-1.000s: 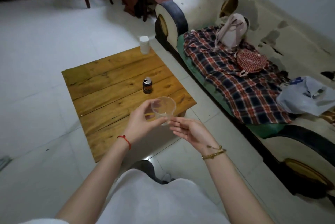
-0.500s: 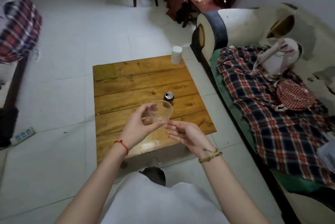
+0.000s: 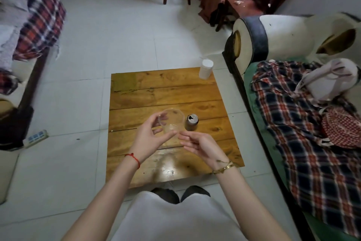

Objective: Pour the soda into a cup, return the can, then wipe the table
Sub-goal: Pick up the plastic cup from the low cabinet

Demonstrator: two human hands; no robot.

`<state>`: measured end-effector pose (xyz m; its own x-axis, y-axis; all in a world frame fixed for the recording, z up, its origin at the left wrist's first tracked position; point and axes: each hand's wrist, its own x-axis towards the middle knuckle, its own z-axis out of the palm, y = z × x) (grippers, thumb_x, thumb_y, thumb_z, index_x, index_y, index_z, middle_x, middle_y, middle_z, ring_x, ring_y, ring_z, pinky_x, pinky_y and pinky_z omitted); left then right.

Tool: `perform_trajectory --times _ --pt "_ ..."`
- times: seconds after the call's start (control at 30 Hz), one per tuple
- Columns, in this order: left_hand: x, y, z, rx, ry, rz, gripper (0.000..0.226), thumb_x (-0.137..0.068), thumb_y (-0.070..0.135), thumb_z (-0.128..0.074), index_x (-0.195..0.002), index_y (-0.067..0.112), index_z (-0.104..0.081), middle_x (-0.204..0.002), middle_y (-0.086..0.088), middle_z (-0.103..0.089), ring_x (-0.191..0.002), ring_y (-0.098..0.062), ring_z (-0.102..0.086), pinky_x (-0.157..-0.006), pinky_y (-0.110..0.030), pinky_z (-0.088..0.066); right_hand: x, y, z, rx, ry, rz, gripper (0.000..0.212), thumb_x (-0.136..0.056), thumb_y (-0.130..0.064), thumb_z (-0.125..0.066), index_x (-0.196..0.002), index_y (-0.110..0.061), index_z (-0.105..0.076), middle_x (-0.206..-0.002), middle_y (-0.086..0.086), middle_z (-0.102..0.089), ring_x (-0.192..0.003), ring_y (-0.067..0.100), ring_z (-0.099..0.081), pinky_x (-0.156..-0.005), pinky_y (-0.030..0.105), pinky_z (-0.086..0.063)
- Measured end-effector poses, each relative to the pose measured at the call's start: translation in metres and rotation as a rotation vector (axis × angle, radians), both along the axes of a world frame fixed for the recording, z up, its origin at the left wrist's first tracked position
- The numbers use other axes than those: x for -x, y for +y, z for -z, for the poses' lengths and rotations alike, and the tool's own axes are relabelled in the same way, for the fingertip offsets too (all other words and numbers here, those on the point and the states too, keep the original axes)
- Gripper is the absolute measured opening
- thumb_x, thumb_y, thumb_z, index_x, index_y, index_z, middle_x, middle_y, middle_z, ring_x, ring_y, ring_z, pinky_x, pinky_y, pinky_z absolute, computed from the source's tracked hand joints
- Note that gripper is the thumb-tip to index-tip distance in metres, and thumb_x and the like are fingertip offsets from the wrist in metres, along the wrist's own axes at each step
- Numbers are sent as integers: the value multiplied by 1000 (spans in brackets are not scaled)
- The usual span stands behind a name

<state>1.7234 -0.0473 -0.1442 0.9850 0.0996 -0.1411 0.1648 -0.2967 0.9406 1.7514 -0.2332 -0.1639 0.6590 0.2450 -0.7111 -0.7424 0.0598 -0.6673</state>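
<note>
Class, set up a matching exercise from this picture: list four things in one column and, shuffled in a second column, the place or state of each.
Things:
1. clear plastic cup
2. opened dark soda can
3. white lidded container
4. pale backpack

Places or states:
A. on the plaid-covered sofa
B. held in the left hand
C. far right corner of the wooden table
D. upright mid-table, beside the cup

Pairs: 1-B, 2-D, 3-C, 4-A

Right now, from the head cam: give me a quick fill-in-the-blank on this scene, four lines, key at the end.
1. The clear cup is held by the ____ hand.
2. The soda can stands on the wooden ____.
3. The can's top is already ____.
4. The white container stands at the table's far ____ corner.

Missing words: left; table; open; right
</note>
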Motion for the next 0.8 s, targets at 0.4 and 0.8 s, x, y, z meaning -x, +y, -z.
perform_trajectory --times 0.4,0.8 --pt "-42 3 53 -55 120 -202 70 -76 26 -81 -137 16 -48 -135 0 -57 -123 -8 -54 -101 -23 -47 -93 -40 119 624 -145 -111 17 -94 -18 -57 -101 -7 -68 -101 9 -68 -97 22 -61 -86 34 -48" --pt "-58 -15 153 -19 200 -342 67 -75 26 -81 -134 21 -51 -128 9 -60 -118 2 -56 -97 -15 -48 -141 -43 246 832 -294 -372 82 -78 -33 -78 -144 -4 -39 -143 14 -47 -133 29 -44 -111 42 -38"
